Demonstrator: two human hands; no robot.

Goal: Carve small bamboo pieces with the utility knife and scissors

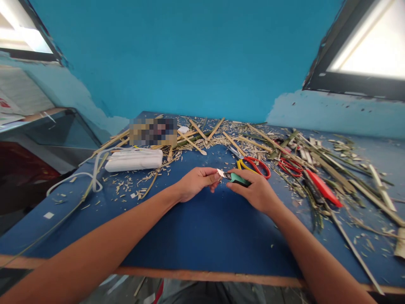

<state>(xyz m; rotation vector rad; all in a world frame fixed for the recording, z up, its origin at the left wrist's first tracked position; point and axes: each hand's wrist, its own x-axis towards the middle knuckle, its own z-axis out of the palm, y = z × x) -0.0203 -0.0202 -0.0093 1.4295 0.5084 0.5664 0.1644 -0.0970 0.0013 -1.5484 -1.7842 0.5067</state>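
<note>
My left hand (201, 182) is closed in a pinch on a small pale piece (220, 172), probably bamboo; its far end is hidden by the fingers. Facing it, my right hand (257, 190) wraps around a green-handled cutter knife (238, 180). The front of the cutter meets the pale piece between the two hands, above the blue table (202, 236). Just beyond my right hand lie red-handled scissors (259, 166) and a yellow-handled tool (245, 166).
A white power strip (134, 159) with its cable lies at the left. Bamboo strips (335, 169) and shavings cover the back and right, with a red-handled tool (324, 188) among them. A blue wall (196, 59) stands behind; a blurred patch hides something at the back left.
</note>
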